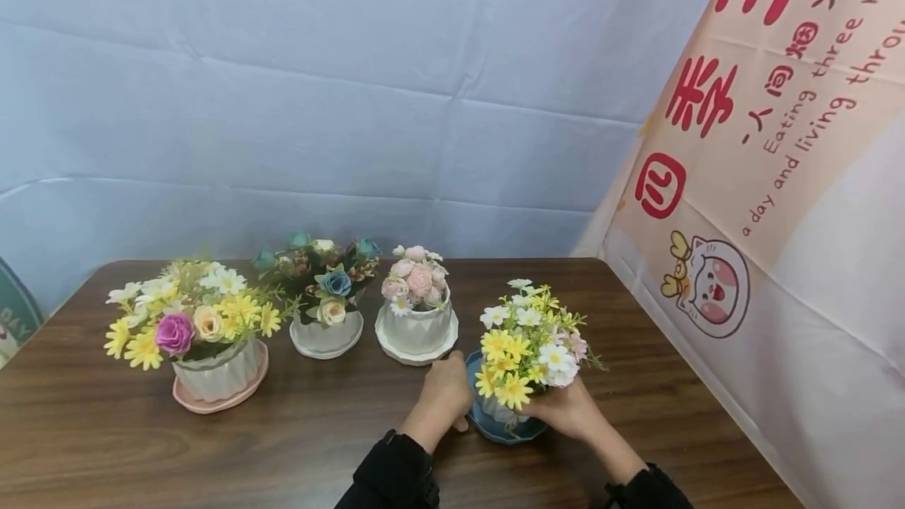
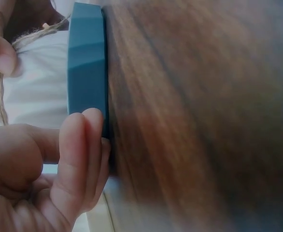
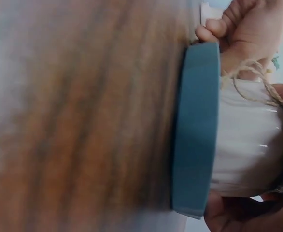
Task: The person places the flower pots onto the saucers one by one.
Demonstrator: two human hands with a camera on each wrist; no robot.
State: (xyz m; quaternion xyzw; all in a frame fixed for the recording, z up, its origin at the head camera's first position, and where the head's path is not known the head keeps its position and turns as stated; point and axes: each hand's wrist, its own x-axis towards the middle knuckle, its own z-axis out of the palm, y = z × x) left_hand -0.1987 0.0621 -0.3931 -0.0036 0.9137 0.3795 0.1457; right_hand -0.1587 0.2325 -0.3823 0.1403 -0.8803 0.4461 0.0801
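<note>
Four flower pots along the table (image 1: 283, 430): pink-saucered pot (image 1: 219, 379) nearest the left edge, two white-saucered pots mid-table. Toward the right edge, left hand (image 1: 444, 395) curled against the blue saucer (image 1: 503, 428), right hand (image 1: 566, 408) wrapped round the white pot with yellow daisies (image 1: 526, 348). Best kept level, both sides gripped evenly.

A brown wood-grain table (image 1: 141, 430) carried three flower pots in a row at its rear left. The leftmost white pot (image 1: 215, 374) stood on a pink saucer and held yellow, white and purple flowers. The middle pot (image 1: 327, 332) held blue and cream roses. The third pot (image 1: 417, 328), on a white saucer, held pink roses. A pale blue cloth (image 1: 353, 100) hung behind. A printed banner (image 1: 771, 179) hung at right.
</note>
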